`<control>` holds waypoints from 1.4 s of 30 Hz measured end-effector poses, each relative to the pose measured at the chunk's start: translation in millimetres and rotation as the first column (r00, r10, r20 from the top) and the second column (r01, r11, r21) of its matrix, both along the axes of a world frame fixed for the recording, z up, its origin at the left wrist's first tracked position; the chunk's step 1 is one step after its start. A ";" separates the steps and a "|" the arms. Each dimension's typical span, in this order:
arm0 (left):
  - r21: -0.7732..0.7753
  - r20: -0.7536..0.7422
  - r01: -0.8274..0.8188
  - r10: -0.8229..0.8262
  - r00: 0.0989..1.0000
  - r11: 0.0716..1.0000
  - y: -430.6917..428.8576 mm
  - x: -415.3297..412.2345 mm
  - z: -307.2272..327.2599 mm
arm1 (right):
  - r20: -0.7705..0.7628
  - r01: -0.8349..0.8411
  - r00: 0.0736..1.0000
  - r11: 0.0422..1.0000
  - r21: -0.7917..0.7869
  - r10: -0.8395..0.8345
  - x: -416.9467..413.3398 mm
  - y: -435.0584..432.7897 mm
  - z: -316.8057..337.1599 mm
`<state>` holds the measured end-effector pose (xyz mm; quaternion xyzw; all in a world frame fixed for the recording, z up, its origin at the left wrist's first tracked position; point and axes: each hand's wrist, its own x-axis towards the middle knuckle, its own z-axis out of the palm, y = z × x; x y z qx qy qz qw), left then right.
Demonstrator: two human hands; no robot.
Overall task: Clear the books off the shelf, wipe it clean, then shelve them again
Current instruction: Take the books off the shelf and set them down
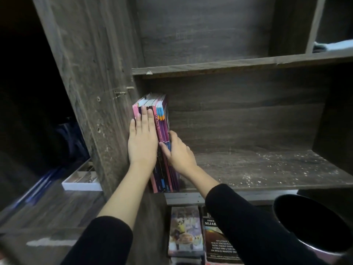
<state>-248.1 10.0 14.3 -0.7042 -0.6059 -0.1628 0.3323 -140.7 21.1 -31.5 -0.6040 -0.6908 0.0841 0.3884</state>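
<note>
The left hand (142, 138) lies flat with straight fingers on the spines of a bunch of thin pink, purple and dark-spined books (162, 119), pressing rather than holding. The right hand (178, 152) is just beside it, at the bunch's right edge: its thumb rests on the spines and its fingers curl round the outer cover, gripping it, though the fingertips are hidden behind the books, so how deep the grip reaches is unclear.

The books stand upright, long axis vertical, spines facing the person. They are packed against the grey-brown wooden side panel (91, 92) at the far left end of the speckled, dusty wooden shelf board (267, 169).

The white specks suggest the board is not yet wiped, so the bunch probably has to come off. With the panel blocking the left, the only free way out is forward, toward the person. The right hand has the open side and looks better placed to draw them out.
</note>
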 end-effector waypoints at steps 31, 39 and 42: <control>-0.049 0.005 -0.009 0.009 1.000 0.999 0.0 -6.8 -16.5 | -0.068 -0.018 0.998 1.000 -0.006 0.017 -4.8 -2.5 -28.5; 0.019 0.011 0.057 -0.057 0.998 0.998 -1.3 -6.2 -20.9 | -0.023 0.005 1.000 1.000 -0.028 -0.005 -5.9 -1.2 -24.9; 0.121 -0.008 0.057 -0.057 0.998 0.991 2.1 -6.5 -26.7 | 0.028 0.025 0.999 0.997 -0.074 -0.023 -7.5 -4.1 -19.5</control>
